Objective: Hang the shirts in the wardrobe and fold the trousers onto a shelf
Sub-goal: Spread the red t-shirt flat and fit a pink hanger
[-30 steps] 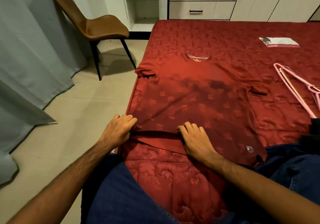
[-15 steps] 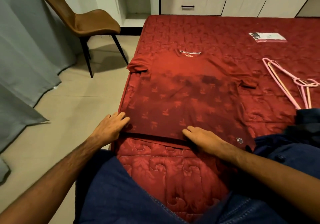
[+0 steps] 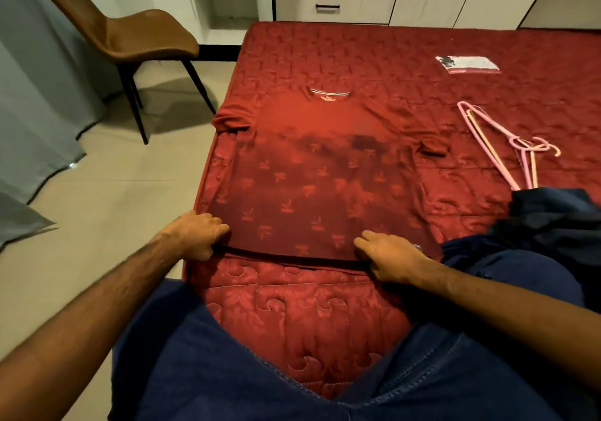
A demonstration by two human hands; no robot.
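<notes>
A red T-shirt (image 3: 312, 173) with a small repeated print lies flat on the bed (image 3: 422, 49), in the middle of the frame, with its collar toward the top and its hem toward the bottom. The left hand (image 3: 195, 235) grips the hem at the lower left corner of the shirt, with the fingers curled around the cloth edge. The right hand (image 3: 387, 258) holds the hem near the lower right corner, with the thumb under the edge and the fingers on top. Between the two hands the hem is a little lifted from the quilted red bedcover.

At the right of the frame, pink hangers (image 3: 507, 147) lie on the bed, apart from the shirt. Just below them, at the right edge, is a dark blue garment (image 3: 553, 219); I cannot tell what kind. A white packet (image 3: 468, 63) lies in the upper right. A brown chair (image 3: 136, 36) stands on the floor in the upper left, and drawers (image 3: 335, 1) are at the top.
</notes>
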